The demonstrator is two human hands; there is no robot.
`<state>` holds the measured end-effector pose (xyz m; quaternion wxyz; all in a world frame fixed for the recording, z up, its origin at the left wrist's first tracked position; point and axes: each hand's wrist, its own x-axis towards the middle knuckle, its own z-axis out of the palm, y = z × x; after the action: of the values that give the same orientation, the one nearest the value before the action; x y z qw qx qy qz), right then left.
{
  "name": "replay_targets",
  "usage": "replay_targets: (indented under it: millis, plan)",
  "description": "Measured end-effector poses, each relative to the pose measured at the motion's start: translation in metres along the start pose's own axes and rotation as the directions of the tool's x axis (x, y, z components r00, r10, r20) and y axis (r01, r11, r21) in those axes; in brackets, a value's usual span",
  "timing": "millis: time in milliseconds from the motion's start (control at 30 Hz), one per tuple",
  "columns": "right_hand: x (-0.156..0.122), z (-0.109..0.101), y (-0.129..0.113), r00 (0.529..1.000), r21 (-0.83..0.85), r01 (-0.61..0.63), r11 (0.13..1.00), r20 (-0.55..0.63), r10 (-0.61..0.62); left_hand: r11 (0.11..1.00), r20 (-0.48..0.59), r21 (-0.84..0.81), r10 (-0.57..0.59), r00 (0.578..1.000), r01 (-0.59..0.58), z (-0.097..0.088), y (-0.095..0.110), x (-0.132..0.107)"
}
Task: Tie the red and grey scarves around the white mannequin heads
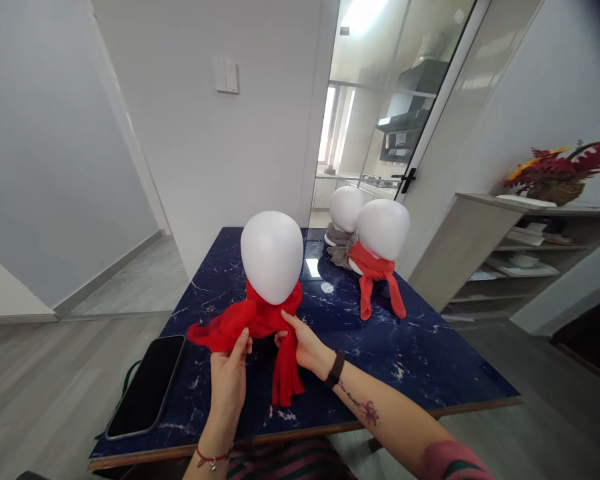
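Note:
A white foam mannequin head (272, 255) stands on the dark blue marble table (420, 353) with a red scarf (260, 320) wrapped round its neck. My left hand (229, 377) pinches the left end of the scarf, which spreads out to the left. My right hand (303, 345) grips the other end where it crosses below the head; that end hangs down toward the table's front edge.
A black phone (147, 385) lies at the table's front left. At the back right stand another white head with a red scarf (380, 263) and one with a grey scarf (341, 233). A shelf unit with red flowers (560, 170) stands to the right.

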<state>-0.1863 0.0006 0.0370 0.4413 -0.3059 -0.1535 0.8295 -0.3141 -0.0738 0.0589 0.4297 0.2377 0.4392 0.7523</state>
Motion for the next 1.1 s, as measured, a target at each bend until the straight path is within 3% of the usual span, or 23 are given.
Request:
replay_targets:
  millis: [67, 133, 233, 300, 367, 467, 567, 733, 900, 1000, 1100]
  plan:
    - [-0.001, 0.001, 0.004, 0.996, -0.048, 0.089, 0.995, 0.015, -0.088, 0.970, 0.114, 0.201, 0.118, 0.986, -0.139, 0.001, 0.008, 0.001]
    - [-0.001, 0.002, 0.011, 0.979, -0.123, 0.204, 0.971, 0.046, -0.200, 0.898, 0.282, 0.352, 0.168, 0.945, -0.265, 0.006, 0.017, 0.006]
    - [0.001, 0.002, 0.017, 0.938, -0.185, 0.345, 0.920, 0.093, -0.333, 0.792, 0.578, 0.441, 0.109, 0.809, -0.422, 0.018, 0.022, 0.022]
    - [0.002, 0.001, 0.018, 0.929, -0.185, 0.370, 0.910, 0.104, -0.357, 0.761, 0.680, 0.447, 0.052, 0.732, -0.469, 0.024, 0.018, 0.035]
    - [0.002, 0.001, 0.016, 0.932, -0.194, 0.360, 0.912, 0.105, -0.346, 0.760, 0.698, 0.468, -0.004, 0.716, -0.452, 0.026, 0.011, 0.046]
    - [0.001, 0.002, 0.013, 0.944, -0.200, 0.327, 0.924, 0.111, -0.310, 0.735, 0.658, 0.535, -0.053, 0.751, -0.417, 0.024, 0.000, 0.055]
    - [-0.001, 0.003, 0.012, 0.950, -0.177, 0.309, 0.935, 0.112, -0.292, 0.666, 0.634, 0.572, 0.012, 0.773, -0.479, 0.023, -0.004, 0.058]
    - [-0.006, 0.004, 0.013, 0.927, -0.212, 0.372, 0.904, 0.127, -0.352, 0.468, 0.665, 0.616, 0.122, 0.737, -0.634, 0.023, 0.003, 0.061]
    - [-0.005, 0.003, 0.013, 0.894, -0.262, 0.446, 0.856, 0.166, -0.415, 0.240, 0.726, 0.678, -0.066, 0.685, -0.695, 0.023, 0.007, 0.056]
    - [-0.003, -0.001, 0.013, 0.863, -0.377, 0.505, 0.776, 0.226, -0.452, 0.220, 0.731, 0.681, -0.134, 0.670, -0.699, 0.025, 0.007, 0.056]
    - [-0.002, -0.006, 0.012, 0.802, -0.594, 0.578, 0.559, 0.289, -0.522, 0.225, 0.725, 0.686, -0.130, 0.677, -0.692, 0.026, 0.005, 0.061]
